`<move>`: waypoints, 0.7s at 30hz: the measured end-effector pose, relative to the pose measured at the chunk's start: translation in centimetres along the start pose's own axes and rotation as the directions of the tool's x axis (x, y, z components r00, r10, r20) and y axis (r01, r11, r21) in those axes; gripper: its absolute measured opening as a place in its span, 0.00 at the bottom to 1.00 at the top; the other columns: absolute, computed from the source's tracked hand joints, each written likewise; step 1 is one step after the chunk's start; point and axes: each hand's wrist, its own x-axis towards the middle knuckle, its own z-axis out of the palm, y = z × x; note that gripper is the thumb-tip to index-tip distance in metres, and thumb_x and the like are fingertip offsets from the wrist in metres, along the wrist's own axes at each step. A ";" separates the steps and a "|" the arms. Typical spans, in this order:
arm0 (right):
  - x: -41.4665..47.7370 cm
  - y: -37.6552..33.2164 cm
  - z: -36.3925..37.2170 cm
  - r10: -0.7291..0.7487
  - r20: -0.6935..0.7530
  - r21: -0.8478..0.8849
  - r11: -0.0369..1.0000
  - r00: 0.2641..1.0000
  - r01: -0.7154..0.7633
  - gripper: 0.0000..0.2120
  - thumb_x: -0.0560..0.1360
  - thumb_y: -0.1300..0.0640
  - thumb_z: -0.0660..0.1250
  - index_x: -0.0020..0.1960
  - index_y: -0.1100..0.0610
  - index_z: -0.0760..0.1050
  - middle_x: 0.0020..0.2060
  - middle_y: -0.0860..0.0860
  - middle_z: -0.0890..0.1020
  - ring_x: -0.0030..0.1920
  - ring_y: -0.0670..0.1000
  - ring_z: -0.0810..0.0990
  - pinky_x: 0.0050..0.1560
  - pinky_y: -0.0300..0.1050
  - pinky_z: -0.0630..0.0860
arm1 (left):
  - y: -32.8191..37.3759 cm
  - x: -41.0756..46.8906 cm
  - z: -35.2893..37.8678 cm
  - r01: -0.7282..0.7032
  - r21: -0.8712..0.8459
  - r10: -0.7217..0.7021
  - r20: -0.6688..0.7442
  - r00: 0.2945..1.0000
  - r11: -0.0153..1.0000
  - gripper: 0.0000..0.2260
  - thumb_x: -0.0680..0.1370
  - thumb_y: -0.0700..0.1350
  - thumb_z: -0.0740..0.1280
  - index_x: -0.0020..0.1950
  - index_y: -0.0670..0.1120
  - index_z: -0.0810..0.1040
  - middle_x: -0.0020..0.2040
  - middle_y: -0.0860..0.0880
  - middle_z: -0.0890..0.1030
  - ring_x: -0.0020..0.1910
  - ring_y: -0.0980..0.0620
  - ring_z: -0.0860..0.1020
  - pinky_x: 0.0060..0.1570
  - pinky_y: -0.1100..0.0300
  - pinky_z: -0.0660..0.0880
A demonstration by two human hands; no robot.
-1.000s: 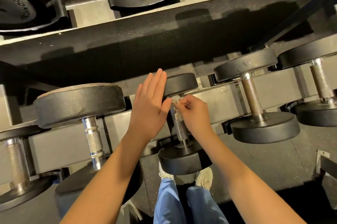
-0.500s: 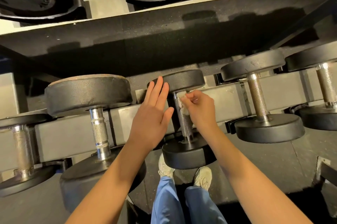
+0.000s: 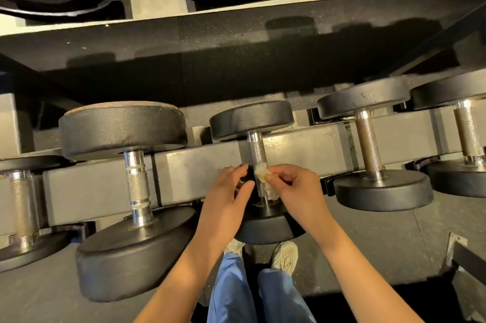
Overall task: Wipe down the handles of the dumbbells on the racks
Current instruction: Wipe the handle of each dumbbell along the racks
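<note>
Right hand (image 3: pixel 297 191) pinches a small crumpled wipe (image 3: pixel 260 172) between thumb and fingertips and presses it against the lower half of the knurled handle (image 3: pixel 256 151) of the middle dumbbell (image 3: pixel 251 118). Left hand (image 3: pixel 226 196) sits just left of that handle, fingers bent toward it. Whether it actually grips the bar or the wipe, I can't tell from here. The middle dumbbell rests across the grey rack beam (image 3: pixel 197 164), one head behind the beam and one in front. So we look to be mid-wipe on this handle, with the upper stretch bare above the wipe. Next call, I'd say: wrap the wipe round the bar and run it the full length, twisting to catch the far side. Then it's sideways to the bigger dumbbell (image 3: pixel 121 128) left of the middle one, or the neighbour (image 3: pixel 368 143) on its right.
</note>
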 end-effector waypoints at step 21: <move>-1.6 3.0 1.3 0.006 -0.216 -0.141 0.989 0.976 -0.037 0.11 0.80 0.55 0.60 0.56 0.53 0.79 0.48 0.45 0.82 0.50 0.46 0.78 0.51 0.42 0.74 | 0.4 3.2 3.2 0.157 -0.189 -0.194 -0.194 0.962 0.969 0.10 0.78 0.45 0.66 0.38 0.43 0.79 0.33 0.47 0.77 0.33 0.58 0.74 0.36 0.67 0.69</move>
